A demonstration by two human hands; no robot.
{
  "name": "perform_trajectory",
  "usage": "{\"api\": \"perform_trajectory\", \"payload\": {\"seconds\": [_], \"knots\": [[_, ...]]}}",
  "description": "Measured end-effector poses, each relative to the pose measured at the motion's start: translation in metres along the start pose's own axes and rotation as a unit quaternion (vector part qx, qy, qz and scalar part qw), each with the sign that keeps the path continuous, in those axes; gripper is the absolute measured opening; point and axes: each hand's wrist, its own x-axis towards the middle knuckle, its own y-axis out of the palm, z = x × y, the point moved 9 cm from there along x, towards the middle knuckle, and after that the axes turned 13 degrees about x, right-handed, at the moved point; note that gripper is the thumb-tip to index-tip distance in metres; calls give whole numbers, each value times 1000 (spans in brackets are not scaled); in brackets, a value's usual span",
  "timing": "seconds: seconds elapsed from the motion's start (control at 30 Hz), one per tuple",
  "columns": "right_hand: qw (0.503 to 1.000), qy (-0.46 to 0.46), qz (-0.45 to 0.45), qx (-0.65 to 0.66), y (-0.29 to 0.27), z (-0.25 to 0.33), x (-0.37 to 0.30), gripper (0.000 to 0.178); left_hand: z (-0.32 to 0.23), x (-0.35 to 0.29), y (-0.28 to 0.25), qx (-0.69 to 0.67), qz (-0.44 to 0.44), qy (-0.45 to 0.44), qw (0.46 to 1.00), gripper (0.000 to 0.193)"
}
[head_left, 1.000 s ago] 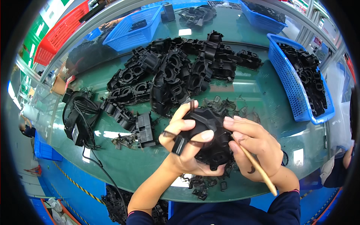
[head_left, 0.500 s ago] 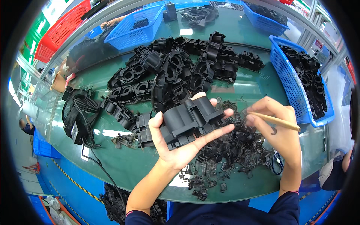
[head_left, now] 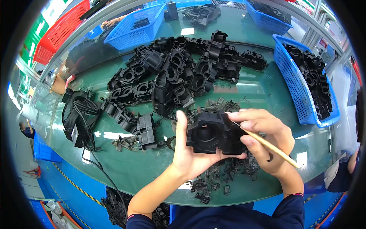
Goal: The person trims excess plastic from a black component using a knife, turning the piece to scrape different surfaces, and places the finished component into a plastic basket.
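My left hand [head_left: 188, 163] grips a black moulded plastic housing [head_left: 207, 134] from below, thumb up its left side and fingers beneath it. A round opening in the housing faces me. In my right hand [head_left: 275, 147] is a slim wooden-handled tool [head_left: 272, 149], its thin tip against the housing's right edge. The fingers of that hand also lie close along the part's upper right. Under both hands, a heap of black plastic scraps [head_left: 219, 172] is spread on the green tabletop [head_left: 152, 182].
Many black housings [head_left: 173, 72] are piled at the back centre. A blue basket [head_left: 295, 86] full of parts stands right, another blue basket [head_left: 133, 30] far left. A coiled black cable [head_left: 84, 108] lies left. A single housing [head_left: 146, 131] sits beside my left hand.
The housing has been turned so its round opening faces me. My right hand has moved left, bringing the tool's tip to the housing. The left hand keeps its hold.
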Motion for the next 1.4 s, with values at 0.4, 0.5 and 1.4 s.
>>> {"api": "perform_trajectory", "payload": {"seconds": [0.4,0.5,1.4], "knots": [[991,98,-78,38,-6,-15,-13,20,-21,-5,-7,303,-47,17,951,93],[989,110,-57,75,1,-15,-13,19,-35,-7,-19,415,-124,54,900,95],[995,-10,100,8,19,4,3,21,-19,-3,-5,123,40,-57,990,63]]}}
